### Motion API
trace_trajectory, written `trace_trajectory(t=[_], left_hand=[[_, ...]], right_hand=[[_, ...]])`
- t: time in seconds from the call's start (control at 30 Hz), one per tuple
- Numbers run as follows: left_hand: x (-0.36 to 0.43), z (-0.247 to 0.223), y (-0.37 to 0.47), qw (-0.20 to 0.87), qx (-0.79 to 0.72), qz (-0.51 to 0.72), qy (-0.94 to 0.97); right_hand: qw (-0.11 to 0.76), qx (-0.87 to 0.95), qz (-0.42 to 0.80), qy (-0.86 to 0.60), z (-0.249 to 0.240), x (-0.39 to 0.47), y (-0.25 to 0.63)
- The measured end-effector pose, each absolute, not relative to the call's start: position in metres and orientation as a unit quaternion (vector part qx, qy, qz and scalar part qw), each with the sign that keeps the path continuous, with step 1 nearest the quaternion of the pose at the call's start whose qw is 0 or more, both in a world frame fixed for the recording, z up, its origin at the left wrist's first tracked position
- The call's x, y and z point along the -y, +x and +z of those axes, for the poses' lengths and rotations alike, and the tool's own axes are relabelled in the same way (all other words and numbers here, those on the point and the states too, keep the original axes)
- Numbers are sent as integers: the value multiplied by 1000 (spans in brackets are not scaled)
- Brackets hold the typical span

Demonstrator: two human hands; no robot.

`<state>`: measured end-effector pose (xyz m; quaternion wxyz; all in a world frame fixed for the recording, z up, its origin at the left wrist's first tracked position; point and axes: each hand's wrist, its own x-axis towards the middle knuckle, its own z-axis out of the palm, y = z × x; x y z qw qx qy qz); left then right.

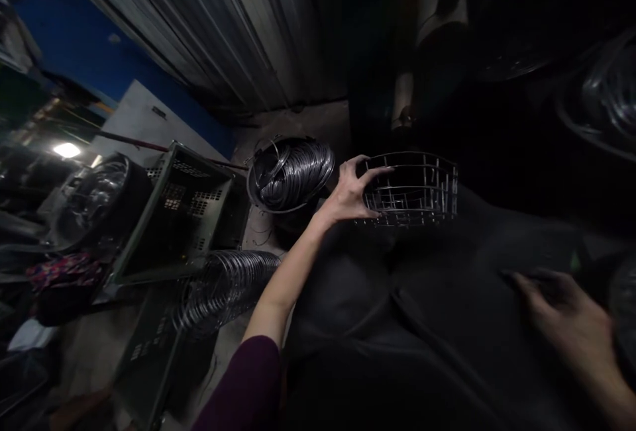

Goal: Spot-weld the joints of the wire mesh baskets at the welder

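Wire basket [410,189] sits on the person's dark-trousered lap, centre frame, tilted w/ its open side toward the camera. Left hand [350,192] grips its left rim, fingers curled over the wire. Right hand [571,318] rests low on the right thigh, blurred; can't tell if open or closed. Just left of the basket: coil of wire rings [291,173]. Further left, a green crate [183,219], w/ a second coil [223,288] below it.

Head view, single camera, worn.
We look forward and down, close over our lap; the grey corrugated metal wall [238,27] stands further ahead.
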<state>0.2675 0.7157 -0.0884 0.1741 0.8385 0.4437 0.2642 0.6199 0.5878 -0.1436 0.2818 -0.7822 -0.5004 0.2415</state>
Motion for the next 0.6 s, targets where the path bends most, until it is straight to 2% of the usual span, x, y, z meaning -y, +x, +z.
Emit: trace_trajectory(t=[0.13,0.23,0.3,0.37,0.43,0.53,0.6], left_hand=[[-723,-82,269,166,-429,243,854],[-724,-72,272,169,-425,219,862],[-722,-67,273,166,-420,206,868],[-719,-64,272,166,-420,202,869],[-717,-66,270,168,-419,211,867],[-718,-74,266,172,-419,249,856],[-722,-80,266,180,-421,280,844]], right_hand=[[307,490,379,-722,-93,-622,594],[218,597,503,-586,-62,-664,562],[193,641,520,-530,-57,-687,542],[229,722,423,-498,-60,-700,526],[262,831,219,-440,-64,-703,517],[260,910,-66,-315,-64,-702,513],[261,918,-136,-268,-58,-704,515]])
